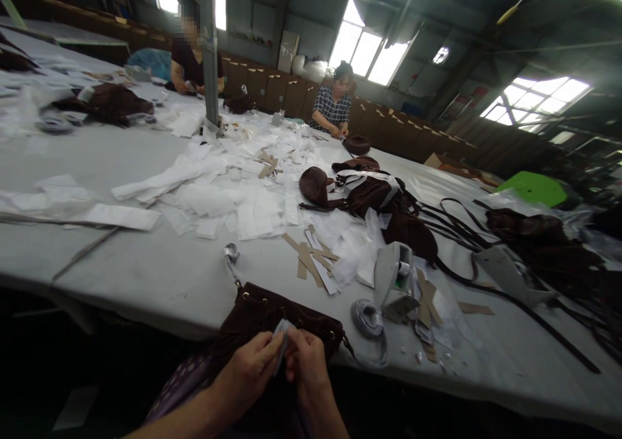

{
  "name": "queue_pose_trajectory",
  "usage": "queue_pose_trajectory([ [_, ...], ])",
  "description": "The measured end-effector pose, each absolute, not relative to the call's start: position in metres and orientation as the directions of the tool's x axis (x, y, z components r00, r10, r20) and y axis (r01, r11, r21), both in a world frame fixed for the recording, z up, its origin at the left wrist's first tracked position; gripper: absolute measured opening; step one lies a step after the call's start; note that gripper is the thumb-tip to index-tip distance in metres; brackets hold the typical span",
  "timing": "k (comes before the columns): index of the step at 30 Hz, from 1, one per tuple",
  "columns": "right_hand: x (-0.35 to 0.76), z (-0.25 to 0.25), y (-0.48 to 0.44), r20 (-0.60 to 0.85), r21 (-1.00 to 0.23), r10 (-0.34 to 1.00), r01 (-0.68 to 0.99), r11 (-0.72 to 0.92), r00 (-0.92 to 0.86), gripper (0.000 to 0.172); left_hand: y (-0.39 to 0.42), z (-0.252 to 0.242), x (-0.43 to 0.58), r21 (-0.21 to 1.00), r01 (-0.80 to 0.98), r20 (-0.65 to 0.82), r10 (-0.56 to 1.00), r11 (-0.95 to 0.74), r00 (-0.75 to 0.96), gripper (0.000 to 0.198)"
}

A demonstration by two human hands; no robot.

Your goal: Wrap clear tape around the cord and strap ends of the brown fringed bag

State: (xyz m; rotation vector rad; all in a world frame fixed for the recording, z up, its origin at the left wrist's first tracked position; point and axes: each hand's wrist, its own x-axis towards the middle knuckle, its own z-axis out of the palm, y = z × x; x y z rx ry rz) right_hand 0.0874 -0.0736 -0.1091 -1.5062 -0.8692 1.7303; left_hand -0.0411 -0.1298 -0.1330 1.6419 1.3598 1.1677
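Observation:
A dark brown bag (272,309) with metal eyelets rests at the table's front edge, partly over my lap. Above its front, my left hand (250,368) pinches a small pale grey strip (282,345). My right hand (306,361) has its fingers closed on the strip's other side. Both hands nearly touch each other. A wrapped strap end (232,261) sticks up from the bag's left corner onto the table. From the right corner the strap runs to a wrapped coil (368,319).
A grey tape dispenser (396,277) stands right of the bag, near cardboard strips (311,261). White paper pieces (233,199) cover the middle. More brown bags (369,190) and straps lie to the right. Two people work across the table, near a metal post (210,57).

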Motion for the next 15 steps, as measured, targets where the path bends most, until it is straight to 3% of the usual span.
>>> queue_pose_trajectory([
  [5, 0.089, -0.108, -0.073, -0.505, -0.861, 0.853, 0.019, -0.507, -0.128, 0.051, -0.129, -0.124, -0.042, 0.934, 0.321, 0.15, 0.988, -0.155, 0.042, 0.035],
  [7, 0.088, -0.106, -0.073, -0.521, -0.851, 0.84, 0.012, -0.526, -0.149, 0.05, -0.128, -0.115, -0.042, 0.977, 0.204, 0.058, 0.998, -0.055, -0.005, 0.034],
  [9, 0.088, -0.103, -0.073, -0.532, -0.84, 0.828, -0.015, -0.543, -0.175, 0.05, -0.125, -0.106, -0.041, 0.992, -0.03, -0.127, 0.988, 0.125, -0.082, 0.042],
  [12, 0.088, -0.104, -0.073, -0.51, -0.854, 0.84, -0.006, -0.52, -0.185, 0.051, -0.119, -0.097, -0.038, 0.839, -0.376, -0.434, 0.9, 0.393, -0.027, 0.056],
  [15, 0.087, -0.111, -0.075, -0.478, -0.877, 0.864, 0.022, -0.48, -0.159, 0.052, -0.113, -0.099, -0.034, 0.755, -0.416, -0.535, 0.843, 0.507, 0.057, 0.052],
])
